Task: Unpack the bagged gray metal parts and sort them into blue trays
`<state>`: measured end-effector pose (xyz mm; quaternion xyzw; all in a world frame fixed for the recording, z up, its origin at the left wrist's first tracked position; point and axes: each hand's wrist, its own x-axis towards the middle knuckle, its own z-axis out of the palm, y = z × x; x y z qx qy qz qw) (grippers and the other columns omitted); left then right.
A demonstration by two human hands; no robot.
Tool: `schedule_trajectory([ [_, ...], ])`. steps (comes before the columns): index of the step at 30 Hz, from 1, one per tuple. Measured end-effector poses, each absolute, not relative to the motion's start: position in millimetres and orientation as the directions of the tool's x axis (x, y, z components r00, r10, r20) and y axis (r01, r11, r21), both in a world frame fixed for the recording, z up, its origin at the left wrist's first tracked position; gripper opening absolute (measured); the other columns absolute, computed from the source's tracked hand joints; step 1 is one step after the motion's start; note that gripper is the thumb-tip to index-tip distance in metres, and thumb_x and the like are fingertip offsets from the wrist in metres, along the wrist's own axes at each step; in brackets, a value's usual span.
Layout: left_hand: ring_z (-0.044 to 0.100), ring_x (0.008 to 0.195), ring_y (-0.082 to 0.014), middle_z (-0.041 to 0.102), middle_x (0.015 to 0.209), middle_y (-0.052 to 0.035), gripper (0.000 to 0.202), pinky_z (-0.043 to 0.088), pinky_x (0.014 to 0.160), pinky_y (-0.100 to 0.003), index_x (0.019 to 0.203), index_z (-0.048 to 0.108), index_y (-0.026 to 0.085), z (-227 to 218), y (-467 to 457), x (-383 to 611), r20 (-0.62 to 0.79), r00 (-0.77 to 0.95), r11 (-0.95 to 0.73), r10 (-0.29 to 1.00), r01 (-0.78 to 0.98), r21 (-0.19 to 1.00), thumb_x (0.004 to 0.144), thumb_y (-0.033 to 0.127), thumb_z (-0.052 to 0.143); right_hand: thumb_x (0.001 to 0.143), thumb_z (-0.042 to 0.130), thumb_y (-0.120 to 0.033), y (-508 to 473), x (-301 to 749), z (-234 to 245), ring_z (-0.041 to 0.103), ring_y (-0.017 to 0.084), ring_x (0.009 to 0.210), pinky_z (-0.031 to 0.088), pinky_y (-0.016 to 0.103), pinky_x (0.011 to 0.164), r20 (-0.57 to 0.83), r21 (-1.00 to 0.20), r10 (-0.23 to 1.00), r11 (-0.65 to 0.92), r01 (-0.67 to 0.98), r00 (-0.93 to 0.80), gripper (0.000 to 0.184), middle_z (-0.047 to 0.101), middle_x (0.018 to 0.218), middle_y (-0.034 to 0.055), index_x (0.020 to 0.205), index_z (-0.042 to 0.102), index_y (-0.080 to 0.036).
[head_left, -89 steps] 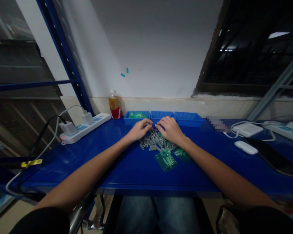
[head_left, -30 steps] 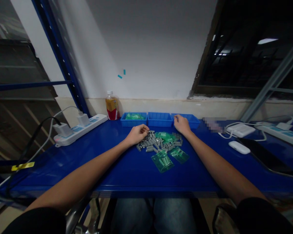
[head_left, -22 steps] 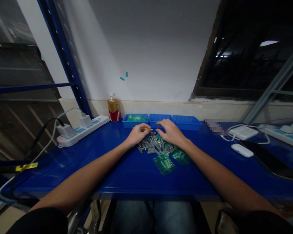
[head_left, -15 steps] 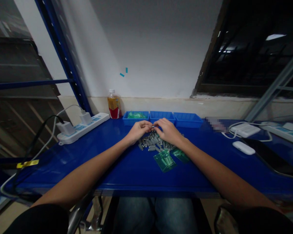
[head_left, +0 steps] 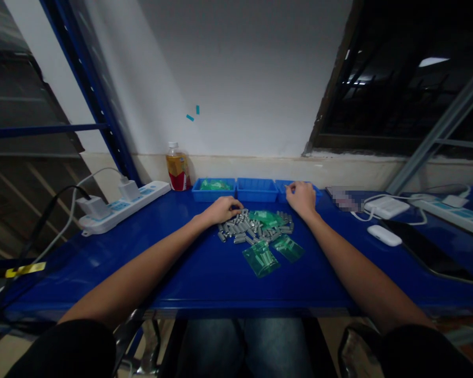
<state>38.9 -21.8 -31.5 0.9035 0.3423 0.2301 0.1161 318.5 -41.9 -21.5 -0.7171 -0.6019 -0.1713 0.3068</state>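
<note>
A heap of small grey metal cylinders [head_left: 248,229] lies on the blue table [head_left: 205,268], mixed with several small green plastic bags [head_left: 260,258]. My left hand [head_left: 222,209] rests at the heap's left edge, fingers curled on the pieces. My right hand [head_left: 301,197] reaches to the right-hand blue tray [head_left: 318,191] at the back, fingers pinched together on something too small to make out. Two more blue trays stand beside it: the middle tray [head_left: 257,189] and the left tray [head_left: 213,189], which holds green bags.
A drink bottle [head_left: 175,167] stands by the wall. A white power strip [head_left: 118,206] with plugs and cables lies at the left. On the right lie a white charger box [head_left: 381,207], a white oblong device [head_left: 384,234], a dark phone [head_left: 428,250] and another power strip [head_left: 453,208].
Half a second ago both hands met over the heap's far edge. My right hand has since moved right and back to the right-hand tray. My left hand has stayed at the heap.
</note>
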Motion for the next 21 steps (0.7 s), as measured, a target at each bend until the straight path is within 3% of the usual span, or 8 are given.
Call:
schedule_trajectory([
  [3,0.059,0.066,-0.0157,0.067,0.077,-0.0050,0.012,0.045,0.067,-0.025,0.083,0.069,0.015,-37,-23,38,0.357,0.595,-0.694,0.720,0.592,0.411,0.076,0.018,0.060,0.087,0.043,-0.032,-40,324,-26,0.050,0.032,0.097,0.037,0.040,0.076,0.560,-0.266,0.775,-0.165,0.950,0.292,0.030,0.065,0.098,0.0150,0.089,0.068,-0.015],
  [6,0.060,0.064,-0.0154,0.066,0.073,-0.0039,0.012,0.045,0.063,-0.024,0.085,0.065,0.014,-39,-29,34,0.375,0.538,-0.654,0.755,0.582,0.483,0.076,0.017,0.058,0.088,0.043,-0.033,-45,314,-24,0.048,0.033,0.101,0.037,0.041,0.078,0.593,-0.251,0.767,-0.113,0.961,0.245,0.031,0.064,0.101,0.0154,0.093,0.067,-0.015],
  [8,0.062,0.067,-0.0149,0.067,0.076,-0.0038,0.014,0.046,0.063,-0.024,0.089,0.062,0.013,-37,-35,31,0.402,0.500,-0.640,0.767,0.553,0.534,0.079,0.020,0.055,0.087,0.046,-0.033,-54,298,-20,0.049,0.031,0.099,0.037,0.040,0.079,0.646,-0.220,0.754,0.033,0.975,0.120,0.028,0.064,0.099,0.0135,0.097,0.065,-0.015],
  [12,0.061,0.075,-0.0142,0.065,0.084,-0.0051,0.017,0.047,0.068,-0.024,0.088,0.058,0.014,-28,-48,31,0.468,0.437,-0.639,0.768,0.476,0.604,0.085,0.027,0.048,0.084,0.056,-0.033,-75,256,-14,0.053,0.024,0.090,0.038,0.036,0.079,0.674,-0.102,0.670,0.501,0.859,-0.311,0.027,0.064,0.091,0.0074,0.106,0.059,-0.017],
  [15,0.059,0.072,-0.0132,0.063,0.081,-0.0041,0.018,0.047,0.068,-0.024,0.084,0.056,0.013,-22,-54,35,0.483,0.434,-0.628,0.761,0.305,0.716,0.083,0.031,0.051,0.085,0.055,-0.028,-88,229,-14,0.053,0.023,0.089,0.040,0.034,0.078,0.660,-0.040,0.571,0.677,0.735,-0.489,0.022,0.063,0.092,0.0074,0.105,0.058,-0.017],
  [18,0.058,0.068,-0.0125,0.062,0.077,-0.0030,0.019,0.047,0.066,-0.024,0.084,0.055,0.013,-22,-55,38,0.449,0.432,-0.562,0.782,0.178,0.808,0.081,0.032,0.054,0.090,0.049,-0.023,-91,219,-14,0.052,0.022,0.088,0.040,0.034,0.080,0.663,-0.019,0.535,0.712,0.702,-0.524,0.015,0.063,0.090,0.0087,0.098,0.060,-0.016],
  [21,0.061,0.073,-0.0148,0.065,0.081,-0.0052,0.021,0.048,0.068,-0.026,0.094,0.056,0.013,-25,-52,37,0.416,0.412,-0.538,0.810,0.245,0.806,0.082,0.030,0.053,0.091,0.047,-0.025,-81,226,-10,0.052,0.022,0.088,0.040,0.034,0.081,0.650,-0.003,0.578,0.650,0.760,-0.492,0.018,0.062,0.089,0.0098,0.095,0.062,-0.015],
])
